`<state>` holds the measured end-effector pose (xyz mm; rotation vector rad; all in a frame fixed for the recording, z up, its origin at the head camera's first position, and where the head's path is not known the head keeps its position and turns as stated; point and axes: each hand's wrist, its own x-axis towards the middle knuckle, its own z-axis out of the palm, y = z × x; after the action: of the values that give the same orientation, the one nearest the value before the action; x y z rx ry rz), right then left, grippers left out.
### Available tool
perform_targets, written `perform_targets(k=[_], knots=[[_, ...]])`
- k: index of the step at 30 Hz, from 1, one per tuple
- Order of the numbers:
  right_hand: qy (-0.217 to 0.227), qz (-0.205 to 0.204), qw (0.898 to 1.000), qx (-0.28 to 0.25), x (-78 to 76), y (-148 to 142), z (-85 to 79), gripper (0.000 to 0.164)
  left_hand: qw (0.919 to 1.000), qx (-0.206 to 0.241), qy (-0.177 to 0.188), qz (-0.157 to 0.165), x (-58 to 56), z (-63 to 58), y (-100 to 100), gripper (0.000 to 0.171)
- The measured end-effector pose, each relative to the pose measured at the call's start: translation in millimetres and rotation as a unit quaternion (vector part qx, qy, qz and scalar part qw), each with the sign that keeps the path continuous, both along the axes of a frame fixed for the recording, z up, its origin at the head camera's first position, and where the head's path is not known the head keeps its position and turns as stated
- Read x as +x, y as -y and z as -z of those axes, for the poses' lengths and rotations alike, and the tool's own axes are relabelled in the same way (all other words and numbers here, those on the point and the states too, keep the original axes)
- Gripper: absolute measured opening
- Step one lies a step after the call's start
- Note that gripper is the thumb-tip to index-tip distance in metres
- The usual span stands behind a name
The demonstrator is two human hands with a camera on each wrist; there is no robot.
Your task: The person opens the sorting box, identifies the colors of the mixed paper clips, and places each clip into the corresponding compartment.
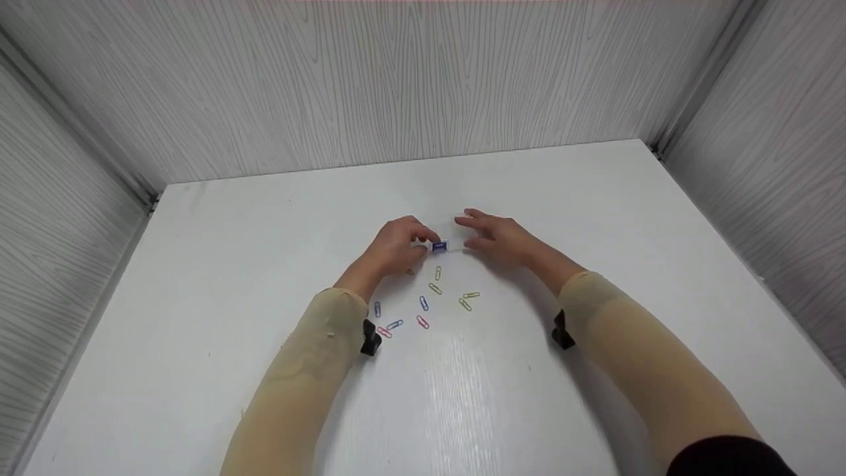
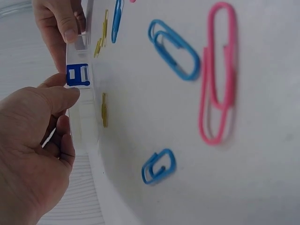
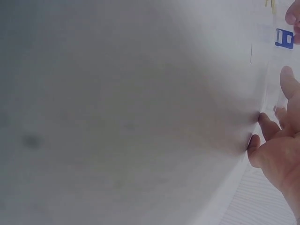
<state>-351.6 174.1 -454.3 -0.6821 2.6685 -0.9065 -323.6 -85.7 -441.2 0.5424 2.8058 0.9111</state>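
A small clear plastic box (image 2: 81,123) with a blue latch (image 1: 439,246) stands on the table between my hands. My left hand (image 1: 396,248) grips it at the left, its thumb against the front wall and its index finger at the latch. Around the box's right end, my right hand (image 1: 502,239) holds with its thumb in front and its fingers reaching behind. In the right wrist view, two of the right fingertips touch the tabletop. The box's contents are too faint to tell.
Several paper clips lie loose on the white table (image 1: 423,410) in front of the box: yellow (image 1: 435,289), blue (image 1: 423,303) and pink (image 1: 422,322). Some lie close to the left forearm. Pale wood-grain panels (image 1: 410,86) enclose the table at the back and sides.
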Motion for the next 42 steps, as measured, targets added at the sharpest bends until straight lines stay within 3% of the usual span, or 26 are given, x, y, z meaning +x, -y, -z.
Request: perform_targets(k=[17,42], knots=[[0.028,0.004,1.0,-0.012,-1.7,-0.4,0.7,0.057,0.9994,0.03,0.016,-0.012,1.1,-0.5,-0.5,0.037],[0.018,0.0,1.0,0.008,-1.4,0.8,0.7,0.056,0.9985,0.04,0.028,-0.024,-1.1,-2.0,-0.9,0.039]])
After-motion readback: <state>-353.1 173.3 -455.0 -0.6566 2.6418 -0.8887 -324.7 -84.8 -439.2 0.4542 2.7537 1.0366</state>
